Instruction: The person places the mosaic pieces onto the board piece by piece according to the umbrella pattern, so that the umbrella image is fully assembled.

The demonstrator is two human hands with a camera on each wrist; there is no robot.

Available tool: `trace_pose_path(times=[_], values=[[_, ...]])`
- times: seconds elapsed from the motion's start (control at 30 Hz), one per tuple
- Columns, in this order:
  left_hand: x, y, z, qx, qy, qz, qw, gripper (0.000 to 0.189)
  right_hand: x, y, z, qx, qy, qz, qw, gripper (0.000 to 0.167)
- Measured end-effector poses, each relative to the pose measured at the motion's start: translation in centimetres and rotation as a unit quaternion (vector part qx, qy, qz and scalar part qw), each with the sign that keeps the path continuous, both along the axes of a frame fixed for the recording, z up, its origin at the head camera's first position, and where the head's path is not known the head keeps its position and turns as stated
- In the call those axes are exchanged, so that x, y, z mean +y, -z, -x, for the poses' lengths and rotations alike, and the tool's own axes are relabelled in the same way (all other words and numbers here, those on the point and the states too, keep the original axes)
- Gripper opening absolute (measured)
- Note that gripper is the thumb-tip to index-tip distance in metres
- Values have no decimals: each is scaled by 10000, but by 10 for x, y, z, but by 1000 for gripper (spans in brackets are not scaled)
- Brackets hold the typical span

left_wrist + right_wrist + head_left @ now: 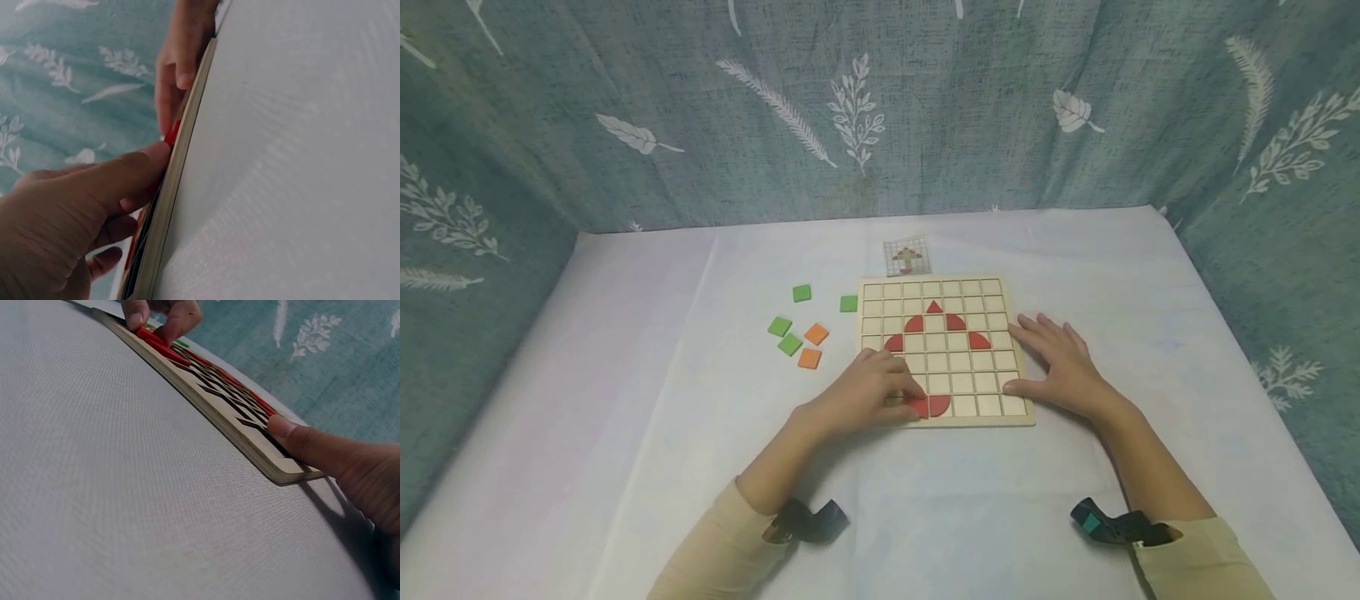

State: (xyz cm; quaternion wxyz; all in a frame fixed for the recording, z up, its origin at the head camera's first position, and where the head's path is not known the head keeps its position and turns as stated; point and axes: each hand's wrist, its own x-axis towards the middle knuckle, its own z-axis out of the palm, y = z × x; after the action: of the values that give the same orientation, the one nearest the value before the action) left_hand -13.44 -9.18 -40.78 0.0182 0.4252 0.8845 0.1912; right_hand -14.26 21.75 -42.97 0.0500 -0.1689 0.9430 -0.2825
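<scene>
At the near edge of the grid board (973, 422), toward its left corner, the left hand (868, 390) pinches a red piece (919, 407) between thumb and finger, just beside a red quarter-circle (940, 406). The right hand (1063, 367) spreads wide at the board's right edge, thumb resting over it. A green tile (848, 303) crowds the board's left edge; white cloth (955, 508) gives broad room before its near edge.
</scene>
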Motion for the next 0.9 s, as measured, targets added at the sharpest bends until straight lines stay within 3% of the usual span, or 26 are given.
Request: trace_pose_path(times=[0.63,0.77,0.9], values=[[4,4,0,-184,-369,-500,9979,15,2,0,-1,-1,18,39,10000,89],[0,3,2,-306,-421,-1006,9936,18,1,1,-1,14,36,-15,10000,89],[-6,-2,7,-551,-503,-1625,9839,22,0,0,-1,2,45,-39,10000,90]])
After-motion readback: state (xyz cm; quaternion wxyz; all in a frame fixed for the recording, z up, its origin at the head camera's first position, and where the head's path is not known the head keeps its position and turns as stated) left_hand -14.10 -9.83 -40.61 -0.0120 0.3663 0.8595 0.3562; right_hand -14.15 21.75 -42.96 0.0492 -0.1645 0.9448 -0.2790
